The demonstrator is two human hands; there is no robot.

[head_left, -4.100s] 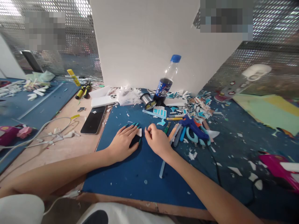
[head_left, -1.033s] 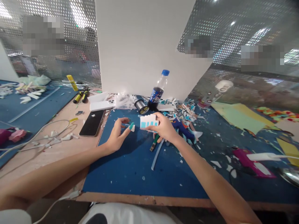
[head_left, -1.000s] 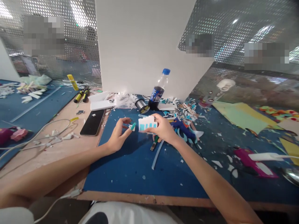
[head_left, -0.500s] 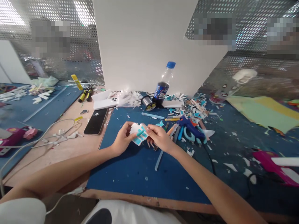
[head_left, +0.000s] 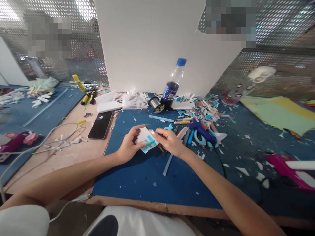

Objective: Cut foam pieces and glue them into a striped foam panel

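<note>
Between my hands, above the blue mat (head_left: 137,183), is a small white foam piece (head_left: 144,135) with turquoise strips on its face. My left hand (head_left: 130,146) grips its left side, thumb laid across the front. At the right edge, my right hand (head_left: 169,141) pinches the piece between thumb and fingers; the fingertips are partly hidden behind it. Right of my hands lie a dark blue glue gun (head_left: 200,129), light blue-handled scissors (head_left: 199,138) and several sticks. A pale glue stick (head_left: 167,165) rests on the mat below my right hand.
A cola bottle (head_left: 171,88) and a wire spool (head_left: 156,105) stand before a white board (head_left: 152,42). Foam scraps (head_left: 206,109) are heaped behind the tools. A black phone (head_left: 100,126) lies at left. Magenta glue guns (head_left: 283,167) sit at both sides, with cables across the table.
The view has shifted slightly. Both hands still hold the foam piece, which is turned a little; my left index finger is now stretched along its top edge.
</note>
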